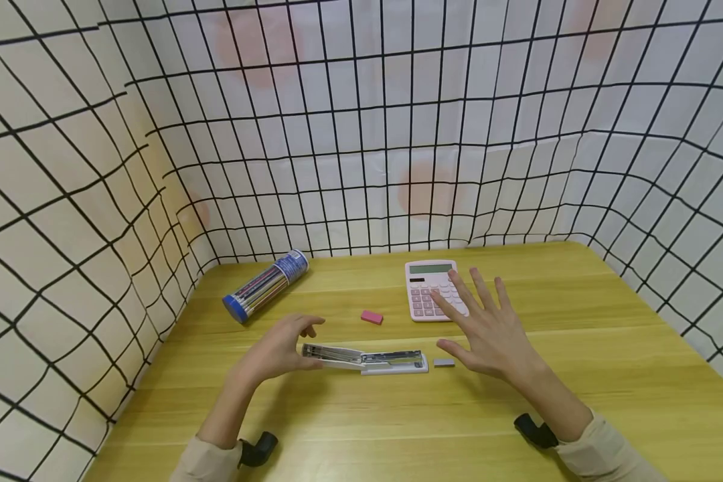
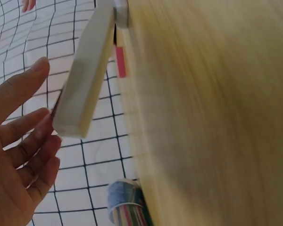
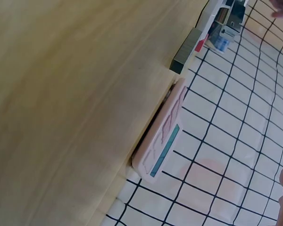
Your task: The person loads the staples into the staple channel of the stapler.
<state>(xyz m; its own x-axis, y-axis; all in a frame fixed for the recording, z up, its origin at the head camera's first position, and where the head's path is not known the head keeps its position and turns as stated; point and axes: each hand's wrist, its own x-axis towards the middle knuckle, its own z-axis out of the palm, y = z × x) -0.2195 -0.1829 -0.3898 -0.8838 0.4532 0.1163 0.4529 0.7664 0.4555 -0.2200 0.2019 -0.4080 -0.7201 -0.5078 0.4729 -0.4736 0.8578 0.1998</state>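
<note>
A white stapler (image 1: 394, 368) lies folded wide open on the table, its base to the right and its upper arm stretching left. My left hand (image 1: 281, 345) is at the end of that arm, fingers loosely bent. In the left wrist view the fingertips are right at the edge of the raised stapler arm (image 2: 85, 75), while the thumb stands apart from it. A small grey block of staples (image 1: 444, 363) sits just right of the base. Over the table beside it, my right hand (image 1: 491, 331) is spread, holding nothing and overlapping the pink calculator (image 1: 418, 304) in the head view.
Behind the stapler lies a pink eraser (image 1: 371, 317). A clear tube of pencils with a blue cap (image 1: 235, 309) rests on its side at the back left. White cloth with a black grid (image 1: 361, 181) walls the wooden table (image 1: 337, 428) at the back and sides.
</note>
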